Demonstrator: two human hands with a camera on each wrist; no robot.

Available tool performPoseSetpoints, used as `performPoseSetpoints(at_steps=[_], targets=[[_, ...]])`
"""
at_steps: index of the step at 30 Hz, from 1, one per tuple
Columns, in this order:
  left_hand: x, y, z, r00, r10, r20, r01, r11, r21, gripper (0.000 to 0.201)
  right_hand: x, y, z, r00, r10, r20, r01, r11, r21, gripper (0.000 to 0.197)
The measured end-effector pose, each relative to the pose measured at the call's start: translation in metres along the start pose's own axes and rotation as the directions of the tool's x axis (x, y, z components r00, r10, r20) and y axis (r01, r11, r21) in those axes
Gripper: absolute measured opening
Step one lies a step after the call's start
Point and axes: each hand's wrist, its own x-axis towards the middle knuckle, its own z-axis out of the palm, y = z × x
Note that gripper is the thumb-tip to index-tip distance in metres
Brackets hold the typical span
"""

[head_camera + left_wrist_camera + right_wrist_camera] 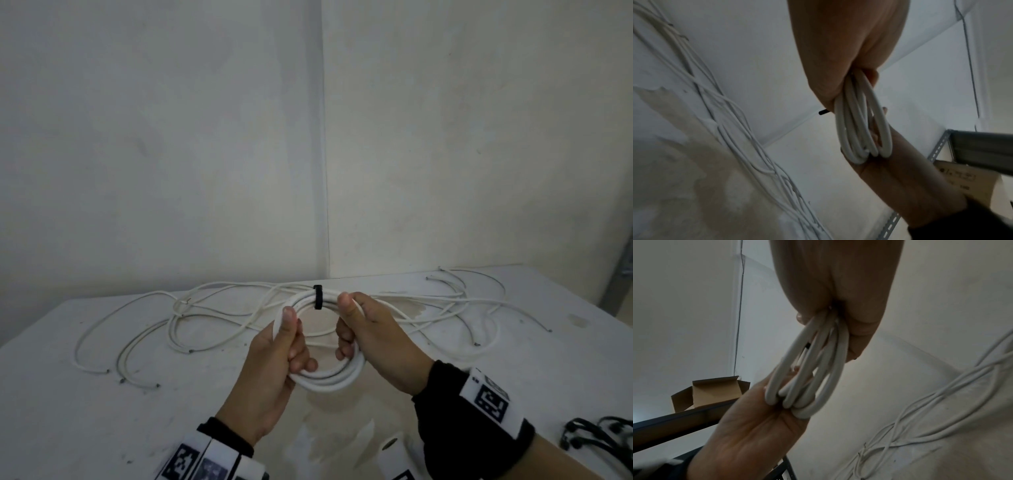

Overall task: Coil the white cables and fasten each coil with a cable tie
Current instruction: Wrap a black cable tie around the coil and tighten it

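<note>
White cable coil (320, 371) is being held up over the table (68, 411), both hands gripping it. Left hand (274, 373) is curling its fingers round the coil's left side, thumb lying along the outer turns; right hand (373, 339) is wrapping round the right side, thumb pressing on top near the far arc. Black tie (318, 297) is sitting wrapped round the far arc of the coil, just beside the right thumb. Wrist views are showing the turns bunched together between the two palms.

Step in hand, as I read it: fastening this coil, or checking that the tie is snug. Whether the tie is fully closed I cannot tell.

Loose cables (212, 311) are lying spread across the table behind the coil, uncoiled. More black ties (596, 437) are lying at the near right edge.

Next move probably calls for setting this coil down once the tie is secure, then picking one loose cable by its end without dragging the tangle along.
</note>
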Motion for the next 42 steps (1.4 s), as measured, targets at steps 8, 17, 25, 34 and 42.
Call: performPoseSetpoints(at_steps=[8, 17, 25, 34, 42], targets=[[0.003, -0.004, -0.008, 0.989, 0.081, -0.123, -0.072, 0.994, 0.077, 0.035, -0.003, 0.004, 0.01, 0.998, 0.048, 0.026, -0.052, 0.986, 0.156, 0.031], [0.0, 0.001, -0.021, 0.984, 0.1, -0.145, -0.082, 0.988, 0.127, 0.021, 0.001, 0.005, 0.011, 0.995, 0.055, -0.089, -0.028, 0.96, 0.28, 0.029], [0.001, 0.008, -0.026, 0.979, 0.112, -0.172, -0.102, 0.993, 0.065, 0.011, 0.0, 0.008, 0.016, 0.997, 0.04, -0.06, -0.02, 0.951, 0.308, 0.035], [0.0, -0.002, -0.029, 0.968, 0.157, -0.194, -0.14, 0.985, 0.099, 0.028, 0.0, 0.001, 0.012, 0.989, 0.142, -0.027, -0.134, 0.971, 0.196, 0.03], [0.001, -0.009, -0.02, 0.936, 0.253, -0.246, -0.18, 0.942, 0.284, 0.021, -0.005, -0.002, 0.016, 0.989, 0.139, -0.041, -0.14, 0.99, -0.019, 0.032]])
